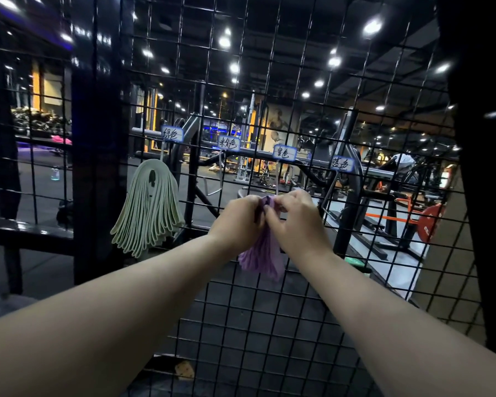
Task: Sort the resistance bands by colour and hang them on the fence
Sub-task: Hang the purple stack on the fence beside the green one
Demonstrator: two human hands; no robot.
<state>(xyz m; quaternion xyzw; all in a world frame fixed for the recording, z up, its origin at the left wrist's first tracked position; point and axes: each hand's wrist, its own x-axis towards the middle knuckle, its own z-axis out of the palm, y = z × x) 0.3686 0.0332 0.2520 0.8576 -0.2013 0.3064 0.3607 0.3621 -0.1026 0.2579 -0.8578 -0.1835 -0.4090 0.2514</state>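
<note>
Dark gym behind a black wire fence, lit by small round ceiling lights. Left hand and right hand both pinching the top of a bunch of purple bands, right up against the fence under the purple label. Green bands hanging under the green label. Weight machines on a dark floor beyond.

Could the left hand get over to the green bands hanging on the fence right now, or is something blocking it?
Probably not at once: the left hand is shut on the purple bands together with the right hand. Once it lets go, the way left to the green bands looks open.
</note>
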